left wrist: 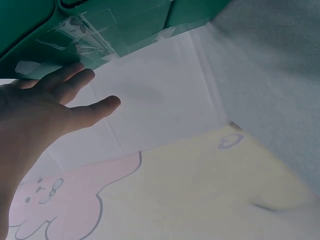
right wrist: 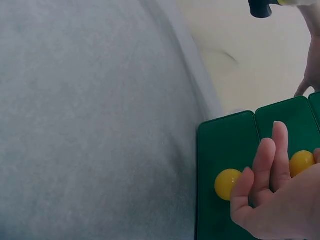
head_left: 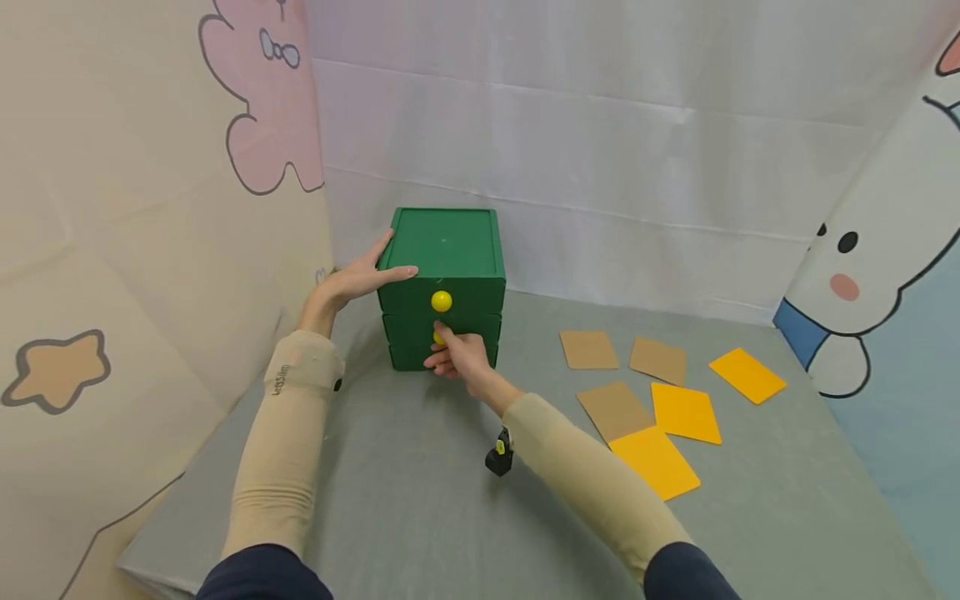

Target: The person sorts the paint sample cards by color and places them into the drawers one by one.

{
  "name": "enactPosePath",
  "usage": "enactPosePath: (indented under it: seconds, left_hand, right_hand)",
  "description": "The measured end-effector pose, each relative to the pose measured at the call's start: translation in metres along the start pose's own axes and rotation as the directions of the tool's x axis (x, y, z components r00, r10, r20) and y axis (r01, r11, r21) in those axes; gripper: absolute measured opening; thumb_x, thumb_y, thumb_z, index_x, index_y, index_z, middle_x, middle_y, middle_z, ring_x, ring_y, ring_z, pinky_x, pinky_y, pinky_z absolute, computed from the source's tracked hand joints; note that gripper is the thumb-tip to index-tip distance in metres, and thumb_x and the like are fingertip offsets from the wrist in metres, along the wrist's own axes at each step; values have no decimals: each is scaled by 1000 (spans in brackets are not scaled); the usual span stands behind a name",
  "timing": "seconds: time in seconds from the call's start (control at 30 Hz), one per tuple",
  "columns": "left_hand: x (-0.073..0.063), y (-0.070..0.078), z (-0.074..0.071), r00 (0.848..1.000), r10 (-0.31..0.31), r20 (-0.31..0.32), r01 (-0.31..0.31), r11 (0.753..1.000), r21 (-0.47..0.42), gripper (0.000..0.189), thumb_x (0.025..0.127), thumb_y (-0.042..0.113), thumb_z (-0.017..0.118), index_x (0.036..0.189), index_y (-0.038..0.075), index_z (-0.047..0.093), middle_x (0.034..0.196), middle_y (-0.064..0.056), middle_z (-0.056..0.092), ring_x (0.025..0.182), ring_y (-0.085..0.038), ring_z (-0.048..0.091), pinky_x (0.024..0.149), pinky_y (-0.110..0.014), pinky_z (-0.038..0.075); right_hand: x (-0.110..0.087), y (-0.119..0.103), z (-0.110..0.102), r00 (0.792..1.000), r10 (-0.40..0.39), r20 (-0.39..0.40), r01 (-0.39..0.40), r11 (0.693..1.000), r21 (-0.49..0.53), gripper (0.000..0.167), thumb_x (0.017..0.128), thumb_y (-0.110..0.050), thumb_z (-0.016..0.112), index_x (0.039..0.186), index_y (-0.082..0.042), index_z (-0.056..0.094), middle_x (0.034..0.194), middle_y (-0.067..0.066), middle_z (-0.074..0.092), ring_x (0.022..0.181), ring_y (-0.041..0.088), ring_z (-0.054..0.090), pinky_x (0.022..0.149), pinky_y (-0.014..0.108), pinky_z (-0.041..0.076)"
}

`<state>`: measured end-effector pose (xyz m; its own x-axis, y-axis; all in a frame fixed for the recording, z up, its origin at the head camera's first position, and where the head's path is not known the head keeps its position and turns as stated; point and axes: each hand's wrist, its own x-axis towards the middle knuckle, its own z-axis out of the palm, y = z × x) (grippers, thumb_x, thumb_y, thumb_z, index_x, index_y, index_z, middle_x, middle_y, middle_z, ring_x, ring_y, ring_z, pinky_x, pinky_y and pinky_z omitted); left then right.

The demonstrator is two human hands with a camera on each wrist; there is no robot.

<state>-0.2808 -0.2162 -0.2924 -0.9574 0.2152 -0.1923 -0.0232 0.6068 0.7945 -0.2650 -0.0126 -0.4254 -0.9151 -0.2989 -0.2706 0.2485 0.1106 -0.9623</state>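
A small green drawer box (head_left: 450,243) stands on the grey table, its three drawer fronts flush and one above another. My left hand (head_left: 354,279) rests against its upper left side, fingers straight, thumb along the top front edge. At the front, my right hand (head_left: 468,358) pinches the yellow middle knob (right wrist: 301,162) between thumb and forefinger. The other fingers of that hand stretch past it, the little finger right beside the bottom knob (right wrist: 226,184). Above the right hand is the top knob (head_left: 442,301). Clear tape (left wrist: 90,37) covers part of the box's side.
To the right of the box lie three brown cards (head_left: 588,349) and three orange cards (head_left: 747,375) on the grey table (head_left: 405,500). A white curtain (head_left: 585,150) hangs behind, with a printed cloth (head_left: 150,208) along the left side.
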Motion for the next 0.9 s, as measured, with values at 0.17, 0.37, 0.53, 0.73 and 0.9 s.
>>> enactPosePath:
  seconds: [0.17,0.37,0.53,0.73,0.9]
  left_hand:
    - [3,-1,-1,1000,15,5,-15,1000,-11,96,93,47,55,155,24,-15,163,-2,-18,151,-32,-12,117,-66,7]
    - [4,-1,-1,1000,17,10,-17,1000,-14,97,93,47,56,155,26,-15,162,-1,-19,151,-31,-12,117,-65,7]
    - [0,2,-2,1000,7,2,-7,1000,-16,96,93,47,56,155,28,-15,162,1,-19,151,-30,-13,117,-66,5]
    - [-6,5,0,1000,-8,0,8,1000,-2,94,94,47,55,155,27,-14,163,-1,-18,151,-31,-12,117,-66,6]
    - [-5,4,2,1000,-6,1,6,1000,7,95,94,46,54,155,25,-15,162,-2,-19,151,-32,-12,117,-66,5]
  right_hand:
    - [-1,3,3,996,-72,-48,72,997,-5,60,95,-50,55,100,9,66,60,3,68,50,11,61,82,46,57]
    - [-8,7,5,992,-100,-74,96,994,-57,63,94,-52,55,99,10,66,60,3,69,68,35,68,81,46,57]
    - [-17,9,7,991,-112,-72,106,991,-83,69,92,-56,55,101,12,66,60,2,68,86,47,65,85,52,54]
    - [-32,17,7,986,-152,-63,145,984,-99,56,91,-56,57,82,-1,66,64,9,70,82,46,66,80,52,56]
    - [-45,24,7,984,-169,-46,163,979,-119,56,90,-57,57,82,-3,67,68,15,71,78,45,67,76,50,57]
